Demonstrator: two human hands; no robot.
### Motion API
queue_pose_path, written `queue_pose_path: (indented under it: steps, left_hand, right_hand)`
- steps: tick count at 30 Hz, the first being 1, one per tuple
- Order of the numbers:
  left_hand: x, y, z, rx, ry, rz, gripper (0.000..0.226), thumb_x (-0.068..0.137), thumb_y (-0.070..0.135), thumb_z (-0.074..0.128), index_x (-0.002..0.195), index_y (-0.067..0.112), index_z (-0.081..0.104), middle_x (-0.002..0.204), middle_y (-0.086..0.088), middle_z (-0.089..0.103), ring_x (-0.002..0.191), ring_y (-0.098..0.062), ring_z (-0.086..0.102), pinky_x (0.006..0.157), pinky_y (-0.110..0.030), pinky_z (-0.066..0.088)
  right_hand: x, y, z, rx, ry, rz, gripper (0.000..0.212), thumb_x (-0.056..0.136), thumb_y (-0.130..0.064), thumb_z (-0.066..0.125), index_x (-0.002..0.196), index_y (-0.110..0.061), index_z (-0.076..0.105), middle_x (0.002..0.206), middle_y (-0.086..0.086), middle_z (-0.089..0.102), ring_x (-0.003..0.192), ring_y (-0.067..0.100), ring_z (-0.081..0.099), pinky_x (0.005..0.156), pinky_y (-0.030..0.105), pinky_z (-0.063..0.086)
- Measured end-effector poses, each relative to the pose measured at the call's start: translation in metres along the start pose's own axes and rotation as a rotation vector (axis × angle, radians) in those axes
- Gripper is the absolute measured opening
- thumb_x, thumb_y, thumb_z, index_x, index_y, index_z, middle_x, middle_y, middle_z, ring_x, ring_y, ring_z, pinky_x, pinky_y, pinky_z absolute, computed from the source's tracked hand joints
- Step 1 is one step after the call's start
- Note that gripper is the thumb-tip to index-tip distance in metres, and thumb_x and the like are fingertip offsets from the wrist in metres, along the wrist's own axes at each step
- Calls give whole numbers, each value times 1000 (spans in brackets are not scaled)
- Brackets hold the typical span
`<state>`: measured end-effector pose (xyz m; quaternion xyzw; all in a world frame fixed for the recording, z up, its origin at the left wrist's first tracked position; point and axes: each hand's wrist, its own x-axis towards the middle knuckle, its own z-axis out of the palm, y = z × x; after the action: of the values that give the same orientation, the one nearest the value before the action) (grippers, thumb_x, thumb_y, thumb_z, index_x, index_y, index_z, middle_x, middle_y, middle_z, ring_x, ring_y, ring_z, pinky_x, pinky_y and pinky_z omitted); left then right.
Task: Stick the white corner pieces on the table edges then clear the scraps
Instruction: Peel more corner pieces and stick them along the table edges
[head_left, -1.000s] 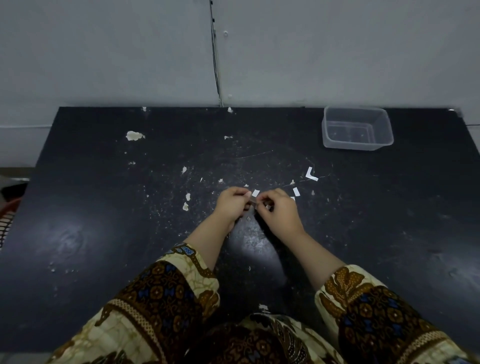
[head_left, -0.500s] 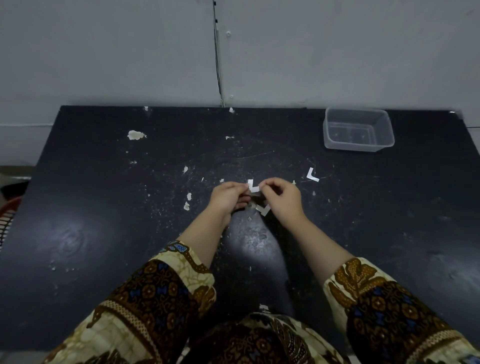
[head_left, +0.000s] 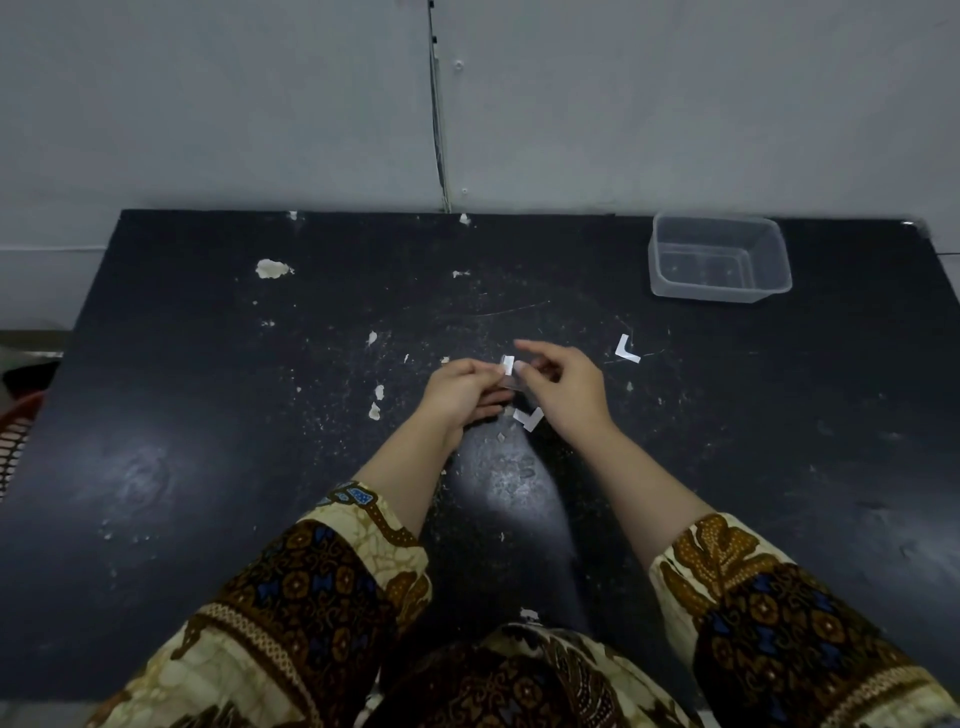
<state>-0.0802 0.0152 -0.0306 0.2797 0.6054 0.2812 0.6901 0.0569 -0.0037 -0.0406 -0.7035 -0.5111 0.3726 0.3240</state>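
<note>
Left hand and right hand meet above the middle of the scuffed black table. Both pinch one small white corner piece between thumb and fingers, and the right index finger is lifted clear of it. A second white L-shaped piece lies on the table just beneath the hands. A third white L-shaped piece lies near the right hand. A clear plastic tub stands at the far right corner.
</note>
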Motion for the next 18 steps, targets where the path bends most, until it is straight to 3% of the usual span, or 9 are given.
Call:
queue_pose_path:
  steps: [4, 7, 11, 15, 18]
  left_hand:
    - [-2, 1, 0, 7, -9, 9, 6, 93, 11, 57, 88, 11, 61, 95, -12, 70, 85, -20, 68, 85, -35, 55]
    - [-3, 2, -1, 4, -10, 15, 7, 93, 11, 57, 86, 12, 60, 104, -17, 68, 88, -23, 67, 83, -33, 55]
    - [-5, 4, -2, -4, -10, 13, 7, 93, 10, 57, 87, 11, 60, 107, -18, 67, 93, -24, 66, 82, -32, 55]
    - [-5, 5, -5, -28, -19, 5, 6, 93, 9, 55, 90, 9, 60, 98, -13, 70, 87, -19, 68, 71, -26, 58]
    - [-5, 4, -5, -29, -12, 8, 6, 94, 9, 55, 90, 10, 60, 94, -9, 71, 84, -17, 69, 79, -30, 56]
  right_hand:
    - [0, -5, 6, 8, 83, -41, 21, 80, -19, 73, 99, -27, 75, 92, -3, 62, 73, -1, 56, 70, 3, 40]
    - [-2, -9, 9, 10, 130, -70, 18, 78, -15, 73, 94, -22, 76, 91, -2, 65, 76, 3, 59, 75, 11, 46]
    - [-2, -11, 10, -6, 141, -92, 9, 79, -16, 72, 87, -21, 75, 89, -5, 64, 75, 1, 59, 73, 10, 46]
    - [-2, -10, 12, 7, 124, -83, 5, 84, -16, 68, 86, -20, 70, 88, -3, 66, 79, 6, 61, 75, 14, 47]
    - [-3, -7, 10, 93, 206, 3, 5, 86, -17, 68, 90, -14, 69, 83, -3, 68, 76, 5, 60, 70, 10, 47]
